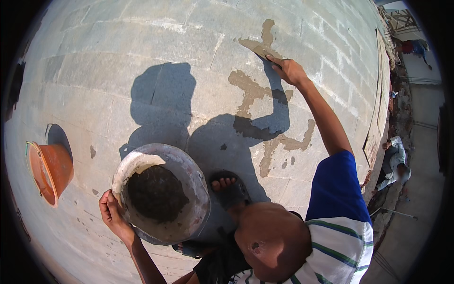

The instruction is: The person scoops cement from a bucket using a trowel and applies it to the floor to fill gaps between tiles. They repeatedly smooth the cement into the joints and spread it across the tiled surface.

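My left hand [113,218] grips the left rim of a pale, round basin [198,199], fingers curled over its edge. A dark grey heap of wet mortar [157,193] lies inside it. My right arm is stretched far forward. In my right hand [289,71] is a trowel [255,47], its narrow blade pointing left against the tiled surface; its handle is hidden by my fingers. Wet brown mortar streaks [250,90] follow the joints near the blade, and another smear [279,146] lies closer to me. My sandalled foot [230,189] is right of the basin.
An orange bucket [61,165] with a thin handle lies tipped at the left. Long boards [376,104] run along the right edge. Beyond them, one person [395,163] sits low and another [414,47] is farther off. My shadow falls across the tiles.
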### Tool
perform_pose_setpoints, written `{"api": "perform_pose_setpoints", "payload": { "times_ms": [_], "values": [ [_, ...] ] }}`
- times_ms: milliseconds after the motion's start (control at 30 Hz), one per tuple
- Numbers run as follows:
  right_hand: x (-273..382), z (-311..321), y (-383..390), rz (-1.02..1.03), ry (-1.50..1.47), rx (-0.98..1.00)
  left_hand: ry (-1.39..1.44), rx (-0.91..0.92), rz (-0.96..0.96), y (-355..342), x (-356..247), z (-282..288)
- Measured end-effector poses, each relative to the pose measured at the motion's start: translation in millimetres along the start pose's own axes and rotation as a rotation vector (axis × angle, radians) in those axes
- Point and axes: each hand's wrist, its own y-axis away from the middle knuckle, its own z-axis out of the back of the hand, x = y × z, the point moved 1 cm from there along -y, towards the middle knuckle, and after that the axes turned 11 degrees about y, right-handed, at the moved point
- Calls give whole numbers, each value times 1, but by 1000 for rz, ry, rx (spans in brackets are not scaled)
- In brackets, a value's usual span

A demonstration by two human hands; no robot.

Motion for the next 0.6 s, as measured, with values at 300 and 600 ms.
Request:
{"api": "perform_pose_setpoints", "payload": {
  "times_ms": [300, 600],
  "values": [
    [30, -11, -3, -155, -156, -71, 4, 21, -2, 0, 0, -5],
    [73, 4, 32, -125, -617, -106, 30, 26, -11, 0, -2, -5]
  ]
}}
